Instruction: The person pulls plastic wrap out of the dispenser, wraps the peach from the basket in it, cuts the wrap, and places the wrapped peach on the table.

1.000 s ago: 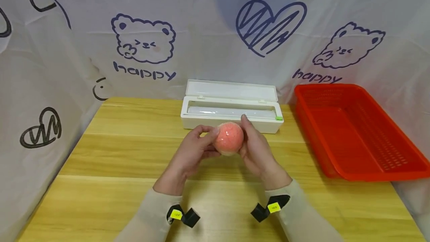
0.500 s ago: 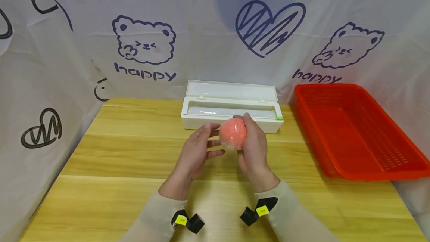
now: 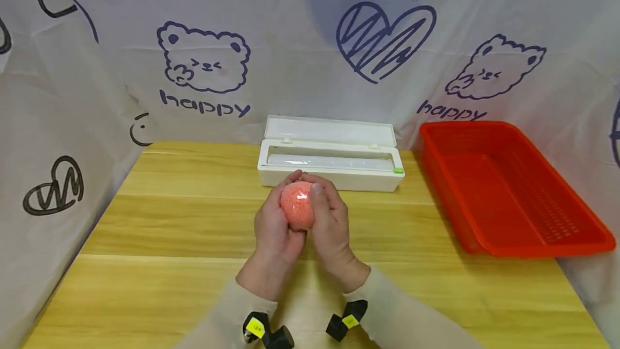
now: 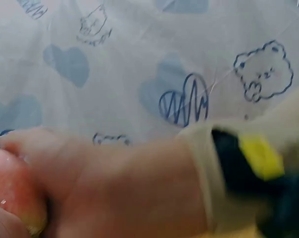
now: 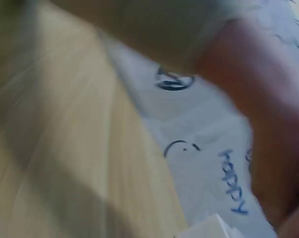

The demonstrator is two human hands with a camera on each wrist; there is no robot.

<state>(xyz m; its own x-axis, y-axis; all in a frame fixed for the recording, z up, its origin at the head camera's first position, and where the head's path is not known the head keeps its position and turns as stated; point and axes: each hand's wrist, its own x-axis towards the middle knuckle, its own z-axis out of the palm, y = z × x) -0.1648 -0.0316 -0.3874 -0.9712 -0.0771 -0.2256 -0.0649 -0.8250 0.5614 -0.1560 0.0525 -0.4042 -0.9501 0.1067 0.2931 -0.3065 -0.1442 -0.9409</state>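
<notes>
A glossy coral-pink ball [image 3: 296,206], speckled and shiny as if wrapped in clear film, sits between both hands above the table. My left hand [image 3: 273,229] cups it from the left and below, fingers curled behind it. From the right, my right hand [image 3: 332,225] wraps round it with the thumb on its upper side. In the left wrist view the ball [image 4: 8,183] shows red with a yellowish lower edge, partly cut off by the frame. The right wrist view is blurred and shows the right hand [image 5: 273,129] but not the ball clearly.
Behind the hands stands a white cling film dispenser [image 3: 329,181], lid raised, a film roll [image 3: 331,162] inside and a green slider [image 3: 397,170] at its right end. A red plastic basket [image 3: 448,203] stands at the right of the wooden table [image 3: 169,220]. Printed cloth hangs behind.
The ball passed from a two-handed hold toward the right hand while the left fingers loosened. Now both hands close round it again, and it has moved left and slightly lower.
</notes>
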